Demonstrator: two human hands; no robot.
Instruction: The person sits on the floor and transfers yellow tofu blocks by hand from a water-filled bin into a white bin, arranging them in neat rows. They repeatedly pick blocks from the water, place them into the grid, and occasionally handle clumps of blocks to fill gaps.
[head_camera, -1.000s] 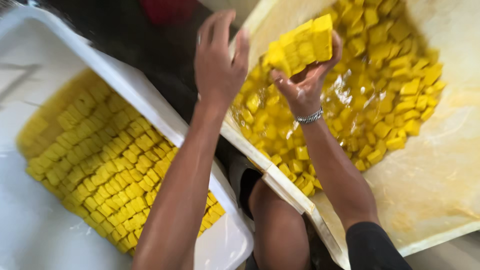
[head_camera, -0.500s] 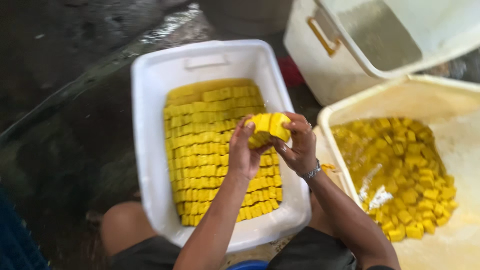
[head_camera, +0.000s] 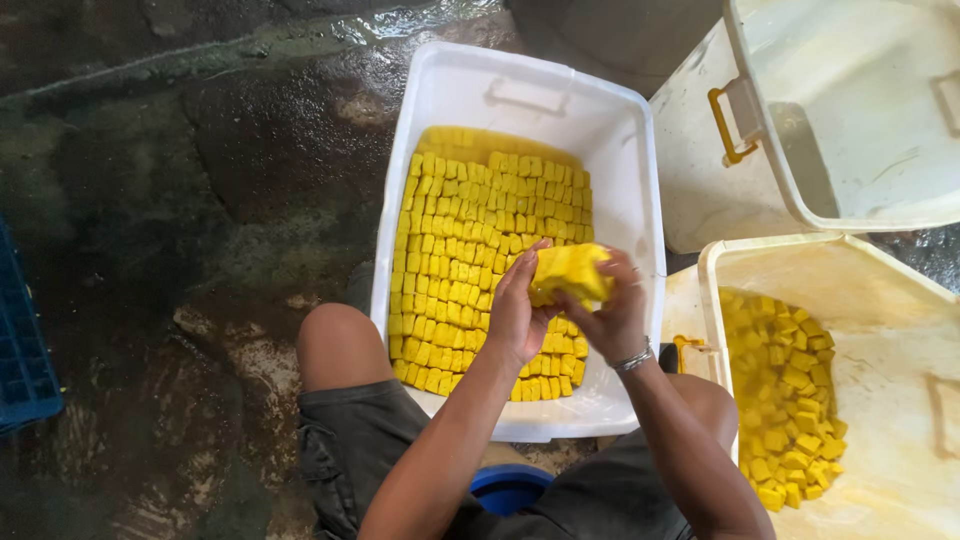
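Both hands (head_camera: 565, 310) clasp yellow cubes (head_camera: 570, 272) over white tub (head_camera: 625, 160).

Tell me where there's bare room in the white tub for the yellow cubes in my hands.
Free: the white tub's right-hand floor strip beside the packed rows, and its near right corner. Elsewhere is crowded. Left hand and right hand hold the stack.

White tub (head_camera: 620, 130) of smooth plastic, slightly glossy. Yellow cubes (head_camera: 470, 220) matt, soft-looking, moist — same finish on the stack (head_camera: 570, 272) pressed between left hand (head_camera: 517, 318) and right hand (head_camera: 612, 318). Metal bracelet (head_camera: 633, 358), shiny. Cream tub (head_camera: 880, 290) of stained, smeared plastic. Floor (head_camera: 180, 200) rough concrete — wet, glistening. Shorts (head_camera: 350, 450) of dull grey cloth. Blue crate (head_camera: 25, 360) of ribbed plastic.
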